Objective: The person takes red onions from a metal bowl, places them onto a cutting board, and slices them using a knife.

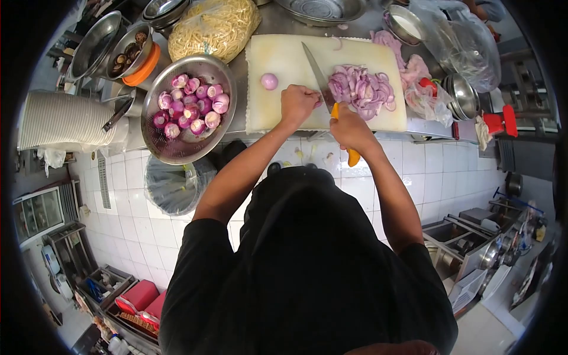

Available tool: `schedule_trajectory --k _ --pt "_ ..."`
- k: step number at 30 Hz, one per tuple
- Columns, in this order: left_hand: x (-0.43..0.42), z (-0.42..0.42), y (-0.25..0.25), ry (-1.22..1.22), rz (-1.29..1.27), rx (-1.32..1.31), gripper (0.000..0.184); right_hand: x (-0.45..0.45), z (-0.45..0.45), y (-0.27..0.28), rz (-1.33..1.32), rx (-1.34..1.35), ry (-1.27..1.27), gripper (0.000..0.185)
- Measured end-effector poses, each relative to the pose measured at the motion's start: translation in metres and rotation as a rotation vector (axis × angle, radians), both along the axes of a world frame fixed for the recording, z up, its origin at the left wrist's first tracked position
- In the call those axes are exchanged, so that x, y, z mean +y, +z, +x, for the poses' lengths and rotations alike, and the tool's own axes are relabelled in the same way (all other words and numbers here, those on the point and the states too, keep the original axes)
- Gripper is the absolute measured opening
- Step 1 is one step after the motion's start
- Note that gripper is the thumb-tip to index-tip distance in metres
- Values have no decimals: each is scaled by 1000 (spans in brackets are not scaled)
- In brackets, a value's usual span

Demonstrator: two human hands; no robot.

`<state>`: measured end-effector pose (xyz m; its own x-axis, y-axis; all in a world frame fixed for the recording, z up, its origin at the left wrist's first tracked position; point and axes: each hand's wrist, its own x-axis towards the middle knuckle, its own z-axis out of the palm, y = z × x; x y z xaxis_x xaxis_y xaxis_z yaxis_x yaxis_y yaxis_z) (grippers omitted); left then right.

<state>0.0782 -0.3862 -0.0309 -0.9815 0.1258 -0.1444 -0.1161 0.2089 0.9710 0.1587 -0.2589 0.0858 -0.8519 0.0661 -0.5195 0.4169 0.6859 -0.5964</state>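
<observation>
My right hand (351,128) is wrapped round the orange handle of a kitchen knife (318,70). Its long blade points away from me over the white cutting board (278,54). My left hand (299,105) is closed on the board, left of the blade, its fingertips pressed on a small piece of red onion (320,102) that they mostly hide. A heap of sliced red onion (362,89) lies just right of the blade. One peeled red onion (269,81) rests on the board's left side.
A metal bowl (155,133) of peeled red onions stands left of the board. Behind it lies a bag of yellow noodles (214,28). Crumpled pink cloth (387,44), a red pepper (427,86) and stacked metal bowls (461,94) are on the right. A plastic-lined bin (177,186) is below.
</observation>
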Motion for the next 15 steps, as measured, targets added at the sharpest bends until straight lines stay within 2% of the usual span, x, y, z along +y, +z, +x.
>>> schedule_trajectory --k 6,9,10,13,14,15 --pt "0 6 13 36 78 -48 13 -2 -13 -62 121 220 33 36" --pt "-3 5 10 19 117 -66 15 12 -19 -50 72 240 62 36" --pt "-3 5 14 9 104 -67 17 3 -19 -5 -6 -13 -19 39" --pt "-5 7 14 14 127 -75 18 -11 -12 -8 10 -32 -50 41" --pt "-4 7 14 17 148 -77 17 -6 -12 -63 165 179 30 42" --pt "-2 8 12 16 158 -83 18 -3 -15 -65 140 180 26 42"
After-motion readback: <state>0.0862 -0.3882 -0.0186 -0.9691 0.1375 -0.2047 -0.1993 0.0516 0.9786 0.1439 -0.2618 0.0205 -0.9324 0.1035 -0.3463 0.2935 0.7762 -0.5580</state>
